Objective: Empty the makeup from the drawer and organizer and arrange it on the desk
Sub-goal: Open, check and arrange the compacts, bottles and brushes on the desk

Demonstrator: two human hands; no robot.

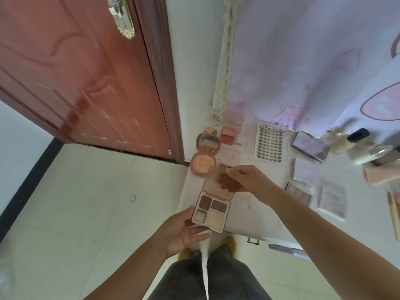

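Note:
An open four-pan eyeshadow palette hangs over the left edge of the white desk. My left hand supports its base from below, thumb on the side. My right hand pinches the raised clear lid at its top edge. Laid out on the desk behind are an open pink powder compact, a small blush pan, a round white jar, a false-lash card and several flat palettes.
Bottles and a tube crowd the desk's right side, with brushes at the far right. A brown door stands to the left over a tiled floor. A drawer handle shows below the desk edge.

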